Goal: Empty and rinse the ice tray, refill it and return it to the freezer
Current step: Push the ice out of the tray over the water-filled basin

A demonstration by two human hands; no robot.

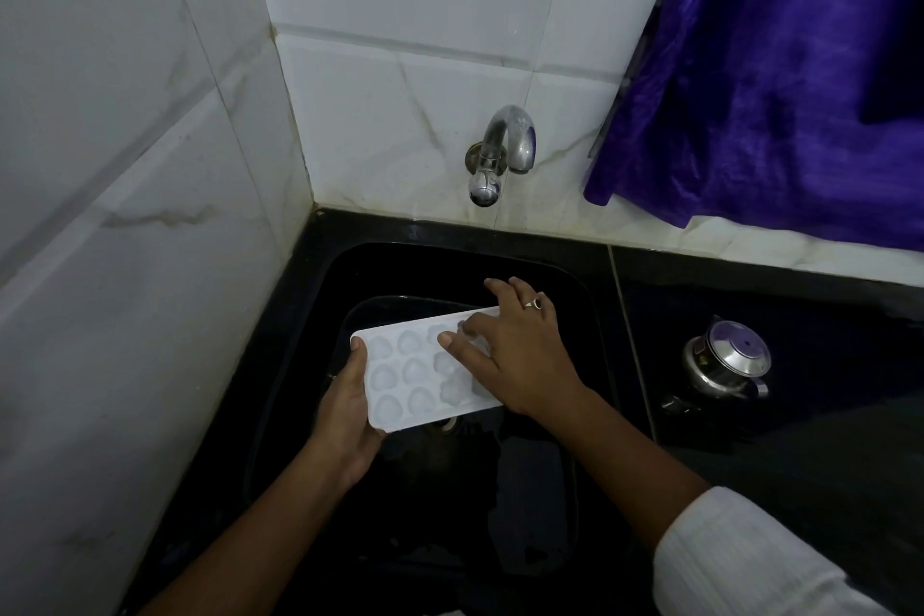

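right sleeve (740, 560): white, finely ribbed | right hand (520, 355): silver ring (534, 304) on one finger | left forearm (240, 530): bare

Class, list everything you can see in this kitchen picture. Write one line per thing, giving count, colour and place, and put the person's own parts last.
ice tray: one, white, held over the sink
sink: one, black, set in the countertop at the corner
tap: one, silver, on the wall above the sink
wall tiles: many, white with marbling, behind and left of the sink
countertop: one, black, right of the sink
metal pot: one, silver, lidded, on the countertop
cloth: one, purple, hanging at upper right
ring: one, silver, on a right-hand finger
sleeve: one, white, right forearm
left hand: grips the tray's left end
right hand: holds the tray's right end
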